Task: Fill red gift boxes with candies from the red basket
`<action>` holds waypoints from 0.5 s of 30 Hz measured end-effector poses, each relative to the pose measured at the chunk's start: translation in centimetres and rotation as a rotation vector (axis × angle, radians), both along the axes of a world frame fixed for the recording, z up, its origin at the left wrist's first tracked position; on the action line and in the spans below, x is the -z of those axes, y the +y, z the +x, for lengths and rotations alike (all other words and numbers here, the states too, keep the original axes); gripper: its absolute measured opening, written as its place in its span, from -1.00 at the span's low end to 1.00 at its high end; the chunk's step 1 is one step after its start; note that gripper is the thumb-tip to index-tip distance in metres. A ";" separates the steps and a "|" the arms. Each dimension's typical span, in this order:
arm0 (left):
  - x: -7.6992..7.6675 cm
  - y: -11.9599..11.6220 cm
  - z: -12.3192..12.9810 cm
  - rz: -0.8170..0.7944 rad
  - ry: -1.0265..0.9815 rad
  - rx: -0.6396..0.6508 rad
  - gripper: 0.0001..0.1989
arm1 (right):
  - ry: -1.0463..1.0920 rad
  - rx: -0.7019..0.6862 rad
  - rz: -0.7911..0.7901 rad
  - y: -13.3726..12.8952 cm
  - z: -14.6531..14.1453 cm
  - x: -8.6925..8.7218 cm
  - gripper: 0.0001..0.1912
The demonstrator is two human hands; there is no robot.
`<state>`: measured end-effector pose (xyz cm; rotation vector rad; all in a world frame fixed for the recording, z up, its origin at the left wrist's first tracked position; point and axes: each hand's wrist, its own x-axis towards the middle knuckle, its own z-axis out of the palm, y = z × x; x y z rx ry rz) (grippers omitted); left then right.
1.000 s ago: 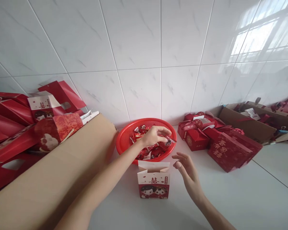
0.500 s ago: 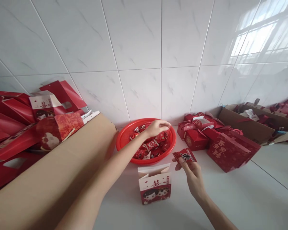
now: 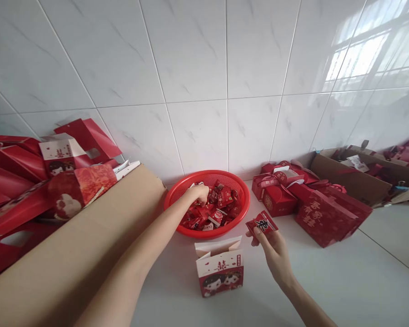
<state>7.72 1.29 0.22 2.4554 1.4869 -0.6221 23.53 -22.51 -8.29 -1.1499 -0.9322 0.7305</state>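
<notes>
My left hand (image 3: 201, 194) reaches down into the red plastic basket (image 3: 242, 217), its fingers curled together among the wrapped candies (image 3: 225, 197). What those fingers hold, if anything, is hidden. To the right of the basket, my right hand (image 3: 272, 240) grips a small red packet (image 3: 263, 223) with a dark printed character, thumb on top. Between my arms an open-topped red and white paper gift box (image 3: 221, 274) with two cartoon faces stands upright on the white surface, just in front of the basket.
At the left a large cardboard box (image 3: 122, 200) is piled with red paper boxes (image 3: 20, 163). Red ribboned gift boxes (image 3: 279, 199) and a red paper bag (image 3: 327, 218) stand on the right, with another cardboard carton (image 3: 351, 179) behind. A tiled wall (image 3: 197, 131) closes off the back.
My left hand has moved left and down from over the basket's right side into the candies, and its fingers have closed. The right hand stays nearly still, keeping the packet.
</notes>
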 end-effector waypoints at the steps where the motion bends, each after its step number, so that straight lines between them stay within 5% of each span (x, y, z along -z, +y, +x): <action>1: -0.2 0.4 -0.2 -0.035 0.035 -0.004 -0.81 | -0.011 0.002 -0.005 0.0 0.0 0.0 -0.61; 7: -1.2 1.6 -0.8 -0.048 0.003 0.030 -0.88 | -0.060 0.014 -0.003 0.1 0.0 0.4 -0.57; 15: 2.2 0.1 3.5 0.039 -0.281 0.249 -0.30 | -0.089 0.025 -0.017 0.2 0.1 1.0 -0.55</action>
